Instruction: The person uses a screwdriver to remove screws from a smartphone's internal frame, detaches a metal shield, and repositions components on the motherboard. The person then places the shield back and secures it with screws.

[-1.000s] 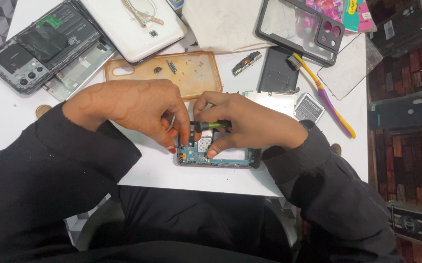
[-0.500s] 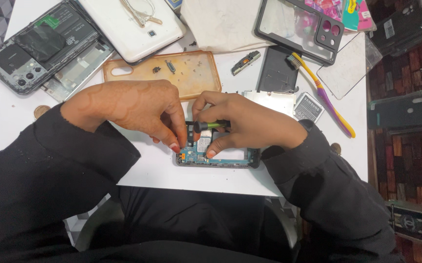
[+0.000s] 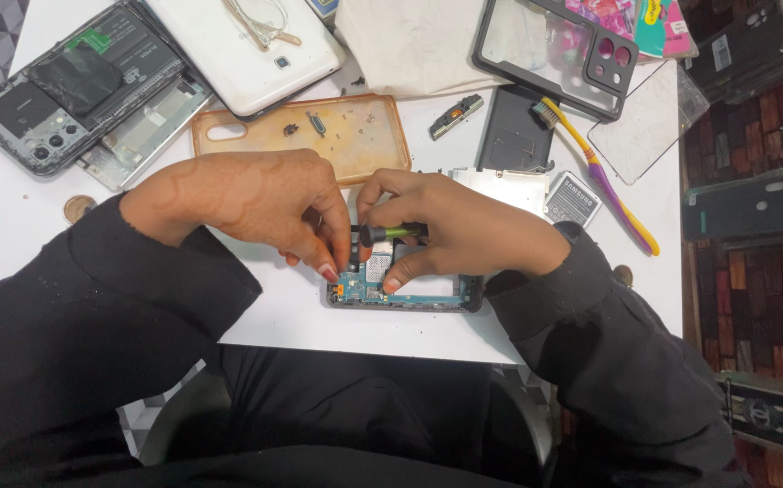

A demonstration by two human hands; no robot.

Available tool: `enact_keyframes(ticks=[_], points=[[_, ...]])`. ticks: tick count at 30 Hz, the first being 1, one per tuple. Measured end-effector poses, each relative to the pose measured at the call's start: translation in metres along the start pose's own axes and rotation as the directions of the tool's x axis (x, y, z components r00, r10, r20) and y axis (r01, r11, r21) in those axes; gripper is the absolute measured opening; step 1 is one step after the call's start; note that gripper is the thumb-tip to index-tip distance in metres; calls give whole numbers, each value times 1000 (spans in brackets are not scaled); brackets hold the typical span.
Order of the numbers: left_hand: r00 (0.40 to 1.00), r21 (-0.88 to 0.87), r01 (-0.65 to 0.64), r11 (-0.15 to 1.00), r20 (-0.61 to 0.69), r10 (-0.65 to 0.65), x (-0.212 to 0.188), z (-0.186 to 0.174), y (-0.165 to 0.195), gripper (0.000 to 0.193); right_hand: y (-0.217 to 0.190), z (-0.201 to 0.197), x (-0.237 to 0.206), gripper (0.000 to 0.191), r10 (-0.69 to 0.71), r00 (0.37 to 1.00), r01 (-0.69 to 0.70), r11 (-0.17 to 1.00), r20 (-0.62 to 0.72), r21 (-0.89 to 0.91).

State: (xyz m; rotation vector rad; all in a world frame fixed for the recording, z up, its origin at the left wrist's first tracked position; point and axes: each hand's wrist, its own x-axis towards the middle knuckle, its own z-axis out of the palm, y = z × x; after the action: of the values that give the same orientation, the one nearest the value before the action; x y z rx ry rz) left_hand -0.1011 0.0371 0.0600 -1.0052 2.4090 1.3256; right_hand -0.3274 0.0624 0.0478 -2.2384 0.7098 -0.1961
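An opened phone (image 3: 427, 295) with its circuit board bare lies near the table's front edge. My right hand (image 3: 464, 230) is closed around a small screwdriver (image 3: 389, 232) with a green and black handle, its tip down on the board. My left hand (image 3: 247, 201) pinches the phone's upper left corner with its fingertips, touching the board beside the screwdriver. Most of the phone is hidden under both hands.
An orange phone case (image 3: 319, 136) holding small parts lies just behind my hands. Further back are a dismantled phone (image 3: 66, 86), a white tablet (image 3: 247, 45), a clear case (image 3: 563, 50), a toothbrush (image 3: 599, 176), a battery (image 3: 572, 197) and a coin (image 3: 78, 209).
My hands have stayed over the opened phone. The left fingers have shifted slightly on its corner, and the screwdriver has barely moved.
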Motion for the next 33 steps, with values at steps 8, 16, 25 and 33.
enact_keyframes(ticks=[8, 16, 25, 33], points=[[990, 23, -124, 992, -62, 125, 1, 4, -6, 19, -3, -1, 0, 43, 5, 1000, -5, 999, 6, 34], [965, 47, -262, 964, -7, 262, 8, 9, -14, 21, -3, -1, -2, 45, -9, 1000, 9, 1000, 2, 24], [947, 69, -320, 945, 21, 320, 10, 10, -16, 22, -2, 0, -2, 46, -17, 1000, 17, 999, 0, 35], [970, 148, -236, 961, -17, 241, 14, 12, -15, 21, -2, -1, -2, 46, 21, 1000, -21, 999, 11, 49]])
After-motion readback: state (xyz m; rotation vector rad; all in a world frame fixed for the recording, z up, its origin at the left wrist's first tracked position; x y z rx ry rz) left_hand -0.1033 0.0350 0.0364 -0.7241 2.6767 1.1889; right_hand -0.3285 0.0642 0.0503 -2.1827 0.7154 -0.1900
